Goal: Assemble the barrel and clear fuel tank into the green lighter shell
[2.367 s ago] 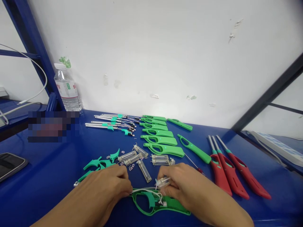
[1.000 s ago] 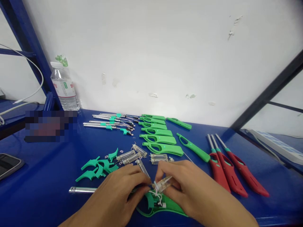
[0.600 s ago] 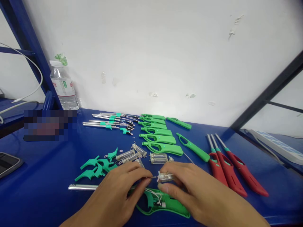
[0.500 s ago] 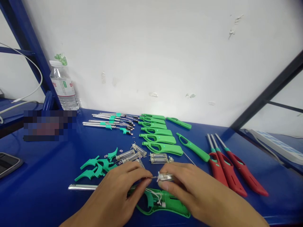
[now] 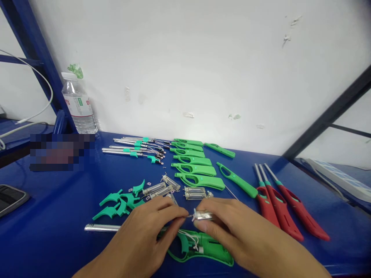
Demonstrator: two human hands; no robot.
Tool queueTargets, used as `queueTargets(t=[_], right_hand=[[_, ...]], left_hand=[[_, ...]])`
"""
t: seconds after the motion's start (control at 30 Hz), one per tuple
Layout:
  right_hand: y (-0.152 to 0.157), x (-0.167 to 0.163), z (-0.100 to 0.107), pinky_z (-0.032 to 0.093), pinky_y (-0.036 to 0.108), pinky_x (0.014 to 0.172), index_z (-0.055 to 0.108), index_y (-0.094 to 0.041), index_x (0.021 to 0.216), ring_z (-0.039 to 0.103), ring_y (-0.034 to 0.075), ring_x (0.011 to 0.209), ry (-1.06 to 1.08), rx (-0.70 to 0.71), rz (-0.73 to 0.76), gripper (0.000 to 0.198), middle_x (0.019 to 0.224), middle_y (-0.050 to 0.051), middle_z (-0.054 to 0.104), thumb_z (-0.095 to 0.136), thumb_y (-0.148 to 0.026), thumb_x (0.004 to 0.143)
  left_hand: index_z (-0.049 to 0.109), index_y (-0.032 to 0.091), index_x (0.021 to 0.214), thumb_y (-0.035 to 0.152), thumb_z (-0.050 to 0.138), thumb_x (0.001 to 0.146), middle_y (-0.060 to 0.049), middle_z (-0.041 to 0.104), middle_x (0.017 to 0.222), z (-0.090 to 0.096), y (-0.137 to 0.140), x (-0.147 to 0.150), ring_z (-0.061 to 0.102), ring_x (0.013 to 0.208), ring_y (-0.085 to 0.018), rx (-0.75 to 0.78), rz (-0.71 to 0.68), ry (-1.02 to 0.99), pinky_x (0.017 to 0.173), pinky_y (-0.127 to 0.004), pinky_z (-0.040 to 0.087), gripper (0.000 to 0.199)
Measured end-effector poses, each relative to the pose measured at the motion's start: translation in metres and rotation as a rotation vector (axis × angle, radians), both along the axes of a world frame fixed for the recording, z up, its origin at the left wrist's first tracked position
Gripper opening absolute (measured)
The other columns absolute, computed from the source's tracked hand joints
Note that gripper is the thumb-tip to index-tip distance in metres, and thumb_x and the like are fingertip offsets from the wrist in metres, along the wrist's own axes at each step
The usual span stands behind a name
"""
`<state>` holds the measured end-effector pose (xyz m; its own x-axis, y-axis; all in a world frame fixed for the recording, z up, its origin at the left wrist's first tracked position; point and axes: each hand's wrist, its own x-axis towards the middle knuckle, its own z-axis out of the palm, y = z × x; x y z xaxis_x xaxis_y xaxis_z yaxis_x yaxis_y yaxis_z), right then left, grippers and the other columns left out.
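Observation:
My right hand [image 5: 232, 222] is closed on a small clear lighter fuel tank [image 5: 203, 215], held sideways above the work. Facing it, my left hand [image 5: 155, 227] pinches a thin tube [image 5: 189, 216] that reaches the tank's end; whether it is seated there I cannot tell. Just below both hands lies an open green lighter shell [image 5: 216, 249], partly covered by them. A teal trigger [image 5: 183, 243] and white wires [image 5: 194, 238] sit inside it, and a metal barrel [image 5: 101, 228] sticks out to the left. Loose teal triggers [image 5: 123, 204] lie left of my left hand.
Beyond the hands lie more tanks [image 5: 194, 193], a row of green shells [image 5: 199, 181], and metal barrels with wires [image 5: 123, 151]. Red lighters [image 5: 301, 210] rest at right. A water bottle [image 5: 79, 108] stands by the wall; a phone [image 5: 10, 199] lies at left.
The thin tube and the tank stay end to end in my fingers, with barely any movement. The whole view has shifted very slightly.

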<state>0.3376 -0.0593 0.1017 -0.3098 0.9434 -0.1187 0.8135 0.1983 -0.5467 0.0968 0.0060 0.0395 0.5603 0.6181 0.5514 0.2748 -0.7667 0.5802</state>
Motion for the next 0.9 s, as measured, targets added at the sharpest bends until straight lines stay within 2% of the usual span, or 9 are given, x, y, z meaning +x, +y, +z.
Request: queueTargets(t=[0.1,0.2,0.5,0.77,0.9], right_hand=[[-0.0001,-0.0002,0.0004,0.052,0.041,0.106,0.074,-0.028,0.122,0.075,0.027,0.123,-0.012,0.015,-0.003,0.023,0.125,0.002,0.081,0.056,-0.043,0.122],[0.0002,-0.0017,0.0029,0.052,0.039,0.101,0.074,-0.027,0.115,0.077,0.025,0.114,-0.019,0.034,0.015,0.021,0.117,0.000,0.082,0.057,-0.039,0.121],[0.0020,-0.0044,0.0029,0.050,0.041,0.104,0.073,-0.027,0.119,0.073,0.027,0.120,-0.024,-0.031,0.023,0.023,0.124,0.001,0.081,0.056,-0.041,0.122],[0.0038,-0.0049,0.0049,0.051,0.040,0.100,0.075,-0.027,0.115,0.076,0.026,0.114,-0.051,-0.017,0.027,0.021,0.118,0.000,0.082,0.058,-0.038,0.121],[0.0038,-0.0032,0.0023,0.050,0.041,0.102,0.077,-0.028,0.124,0.076,0.027,0.119,-0.054,0.003,0.023,0.020,0.124,0.000,0.084,0.061,-0.040,0.121]], left_hand=[[0.083,0.033,0.119,0.014,0.065,0.110,0.006,0.082,0.102,0.0000,-0.0009,-0.0006,0.081,0.088,-0.012,0.004,-0.005,0.001,0.080,-0.021,0.058,0.028],[0.083,0.033,0.119,0.015,0.064,0.110,0.007,0.082,0.100,-0.0001,-0.0022,-0.0013,0.080,0.087,-0.011,0.009,-0.015,-0.001,0.079,-0.020,0.058,0.027],[0.080,0.035,0.122,0.013,0.063,0.111,0.009,0.080,0.102,-0.0017,-0.0024,0.0011,0.079,0.089,-0.010,-0.001,-0.002,-0.004,0.081,-0.019,0.056,0.030],[0.076,0.035,0.121,0.012,0.062,0.112,0.011,0.080,0.104,-0.0003,-0.0056,-0.0009,0.079,0.092,-0.008,-0.016,-0.015,0.003,0.084,-0.017,0.055,0.029],[0.077,0.035,0.120,0.012,0.059,0.113,0.011,0.078,0.101,0.0000,-0.0048,-0.0008,0.078,0.090,-0.008,-0.002,-0.035,0.010,0.082,-0.017,0.055,0.030]])
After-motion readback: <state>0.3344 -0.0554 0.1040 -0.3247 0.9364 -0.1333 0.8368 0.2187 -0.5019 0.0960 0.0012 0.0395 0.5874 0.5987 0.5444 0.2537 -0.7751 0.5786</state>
